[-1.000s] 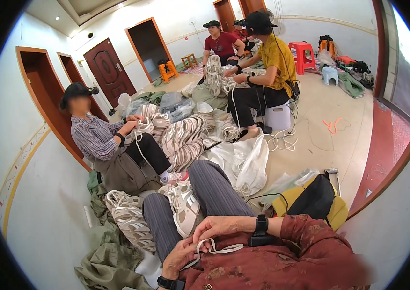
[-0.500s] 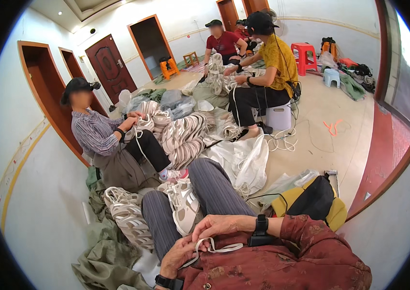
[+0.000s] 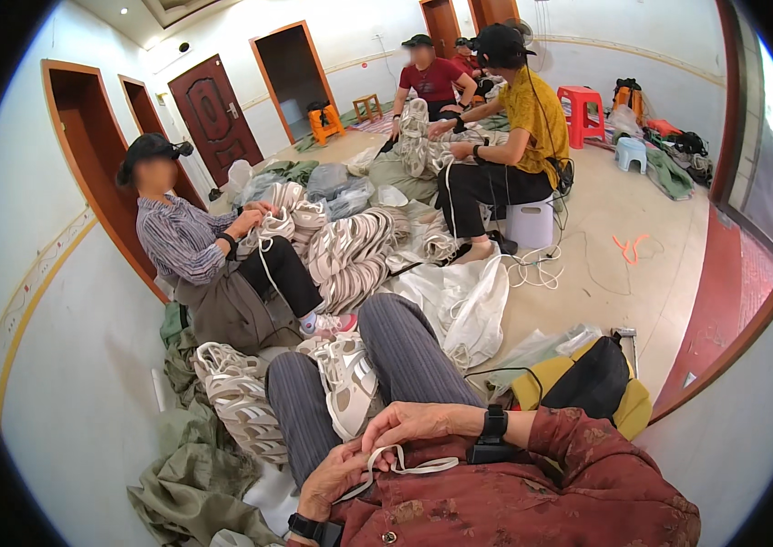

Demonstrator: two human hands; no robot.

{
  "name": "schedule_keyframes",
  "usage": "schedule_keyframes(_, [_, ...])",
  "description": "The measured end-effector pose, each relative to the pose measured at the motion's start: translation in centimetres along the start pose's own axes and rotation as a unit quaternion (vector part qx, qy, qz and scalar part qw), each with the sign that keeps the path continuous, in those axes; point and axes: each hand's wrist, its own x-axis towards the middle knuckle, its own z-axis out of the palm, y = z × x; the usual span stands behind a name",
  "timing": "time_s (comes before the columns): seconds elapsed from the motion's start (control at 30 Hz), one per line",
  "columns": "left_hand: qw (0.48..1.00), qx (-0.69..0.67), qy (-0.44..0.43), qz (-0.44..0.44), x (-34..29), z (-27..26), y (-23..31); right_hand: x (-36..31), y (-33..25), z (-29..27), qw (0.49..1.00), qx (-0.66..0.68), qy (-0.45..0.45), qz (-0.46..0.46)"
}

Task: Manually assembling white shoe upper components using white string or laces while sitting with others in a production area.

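Close to my lap, my left hand (image 3: 335,474) and my right hand (image 3: 416,423) meet with bent fingers, pinching a white shoelace (image 3: 434,466). The lace makes a small loop beneath my right fingers, and one end trails over the dark red shirt. Exactly how the fingertips grip it is partly hidden. A beige and white sneaker (image 3: 347,387) rests between my thighs, just beyond both hands. To the left of my leg, a stack of similar sneakers (image 3: 241,401) leans on its side.
A large pile of sneakers (image 3: 350,255) lies ahead, beside a seated person in a striped shirt (image 3: 181,239). Another person in a yellow shirt (image 3: 530,118) sits farther back. White plastic sheeting (image 3: 464,314) covers floor ahead; green cloth (image 3: 190,474) is bunched at left. A yellow-black bag (image 3: 587,383) sits right.
The whole view has shifted slightly. My hands keep nearly the same pose on the shoelace, and the sneaker between my thighs stays put.
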Motion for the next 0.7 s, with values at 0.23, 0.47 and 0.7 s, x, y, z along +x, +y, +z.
schedule_keyframes(0.23, [1.000, 0.006, 0.005, 0.004, -0.1, 0.2, 0.1, 0.1, 0.2, -0.3, 1.000, -0.009, -0.004, -0.002])
schedule_keyframes(0.47, [1.000, -0.005, 0.001, 0.002, 0.0, -0.4, -0.3, 0.0, -0.1, -0.1, 1.000, -0.016, -0.007, -0.002])
schedule_keyframes(0.7, [1.000, -0.007, 0.007, -0.006, 0.1, -0.7, -0.5, 0.5, 0.8, -1.0, 0.999, -0.039, -0.025, -0.024])
